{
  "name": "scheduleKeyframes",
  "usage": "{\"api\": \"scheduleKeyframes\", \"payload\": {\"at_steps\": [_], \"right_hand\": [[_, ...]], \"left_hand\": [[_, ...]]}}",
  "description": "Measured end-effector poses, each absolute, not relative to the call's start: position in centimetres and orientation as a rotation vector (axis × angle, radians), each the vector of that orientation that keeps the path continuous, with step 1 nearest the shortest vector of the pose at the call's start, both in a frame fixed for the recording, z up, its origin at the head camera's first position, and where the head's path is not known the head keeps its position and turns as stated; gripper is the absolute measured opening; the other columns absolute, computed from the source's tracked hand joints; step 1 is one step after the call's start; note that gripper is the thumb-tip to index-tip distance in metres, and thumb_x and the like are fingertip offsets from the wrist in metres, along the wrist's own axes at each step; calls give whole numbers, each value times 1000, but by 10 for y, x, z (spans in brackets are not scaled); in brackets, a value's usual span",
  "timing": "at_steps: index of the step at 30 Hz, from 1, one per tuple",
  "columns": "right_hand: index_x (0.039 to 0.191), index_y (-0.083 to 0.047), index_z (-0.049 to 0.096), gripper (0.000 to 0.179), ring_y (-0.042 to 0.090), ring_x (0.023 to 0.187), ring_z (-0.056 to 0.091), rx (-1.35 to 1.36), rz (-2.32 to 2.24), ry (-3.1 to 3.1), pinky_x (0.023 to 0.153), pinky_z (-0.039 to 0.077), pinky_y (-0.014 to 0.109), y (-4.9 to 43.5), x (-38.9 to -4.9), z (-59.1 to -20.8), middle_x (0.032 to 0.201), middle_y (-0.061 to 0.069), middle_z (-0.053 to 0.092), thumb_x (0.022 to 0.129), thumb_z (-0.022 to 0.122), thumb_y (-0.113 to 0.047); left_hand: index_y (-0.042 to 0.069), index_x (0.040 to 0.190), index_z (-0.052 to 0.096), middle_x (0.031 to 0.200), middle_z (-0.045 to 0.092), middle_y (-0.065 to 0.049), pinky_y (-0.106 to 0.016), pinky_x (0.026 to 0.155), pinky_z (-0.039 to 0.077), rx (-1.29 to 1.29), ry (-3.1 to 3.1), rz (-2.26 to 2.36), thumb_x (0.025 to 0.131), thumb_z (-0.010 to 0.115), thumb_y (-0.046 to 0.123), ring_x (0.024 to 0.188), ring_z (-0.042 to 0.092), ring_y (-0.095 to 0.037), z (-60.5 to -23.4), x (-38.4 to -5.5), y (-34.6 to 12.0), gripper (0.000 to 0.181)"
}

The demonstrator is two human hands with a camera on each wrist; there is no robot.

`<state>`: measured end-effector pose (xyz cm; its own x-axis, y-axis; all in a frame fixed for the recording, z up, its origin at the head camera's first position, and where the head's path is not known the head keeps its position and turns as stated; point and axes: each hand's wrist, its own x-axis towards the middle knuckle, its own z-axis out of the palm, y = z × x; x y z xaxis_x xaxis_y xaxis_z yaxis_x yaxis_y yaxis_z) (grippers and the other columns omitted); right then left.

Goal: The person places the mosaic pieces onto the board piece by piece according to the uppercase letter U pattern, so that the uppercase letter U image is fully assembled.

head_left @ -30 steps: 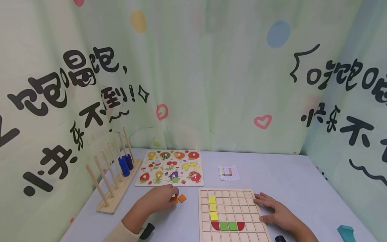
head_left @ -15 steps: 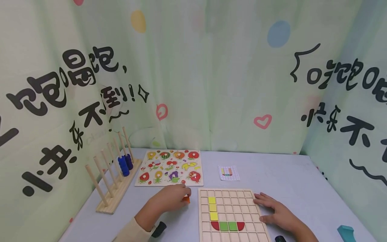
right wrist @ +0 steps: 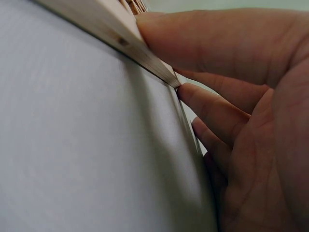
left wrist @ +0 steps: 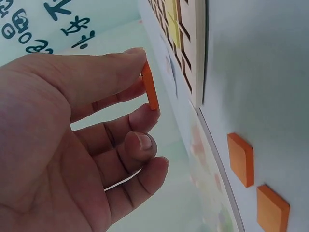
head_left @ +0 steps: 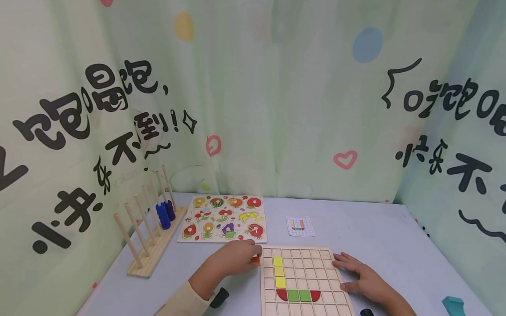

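Note:
My left hand pinches a thin orange tile between thumb and fingertips, at the left edge of a wooden grid board. On the board, three yellow tiles stand in a column. Below them runs a row with green tiles between two rounded red tiles. My right hand touches the board's right edge with thumb and fingers spread. Two more orange tiles, one nearer the board, lie on the table in the left wrist view; in the head view they are hidden.
A fruit puzzle board lies behind my left hand. Left of it stands a wooden peg rack with blue rings. A small pattern card lies beyond the grid board. A teal block sits at the front right.
My left hand has picked up an orange tile and moved right with it, from the open table to the grid board's left edge. My right hand stays at the board's right edge.

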<state>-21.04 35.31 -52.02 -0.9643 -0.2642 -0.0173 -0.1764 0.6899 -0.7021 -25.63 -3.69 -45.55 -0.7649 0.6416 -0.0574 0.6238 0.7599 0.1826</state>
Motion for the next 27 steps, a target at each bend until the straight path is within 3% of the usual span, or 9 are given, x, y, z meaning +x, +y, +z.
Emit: {"api": "scheduleKeyframes", "payload": {"at_steps": [11,27], "right_hand": [[131,-6,61,68,51,137,22,-392,-1124,2784,102,20,70,350,-209,-516,146,22,41,72,80,-34],[131,-8,62,66,50,136,23,-398,-1132,2791,102,21,69,352,-207,-517,146,19,43,72,80,-32]], "left_hand": [[23,110,69,83,52,12,-20,67,46,1083,2804,235,86,76,30,73,48,-5,-448,-251,-20,26],[25,108,68,87,56,13,-19,67,44,1244,2755,155,88,73,34,73,48,-4,-446,-246,11,22]]}}
